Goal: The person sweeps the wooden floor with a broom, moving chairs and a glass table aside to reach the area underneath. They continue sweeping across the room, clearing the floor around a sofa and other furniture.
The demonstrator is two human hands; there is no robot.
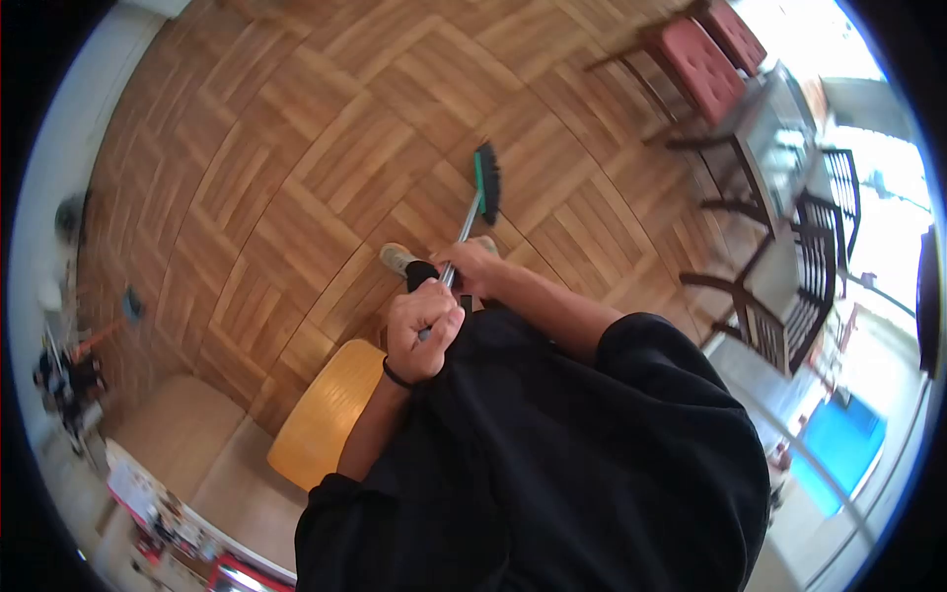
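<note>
Well left of the yellow seat (326, 412) is an orange handle (99, 337). Just right of the seat, the left hand (422, 326) wraps its fingers around the upper shaft of the broom (471, 217); farther right of it, the right hand (472, 266) clamps the shaft lower down. The broom's green-and-black head (488, 185) is beyond, to the seat's upper right. Far right of the seat stands a red padded chair (698, 71).

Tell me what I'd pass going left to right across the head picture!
Orange stick → yellow chair → left hand → broom head → red chairs → blue panel.
</note>
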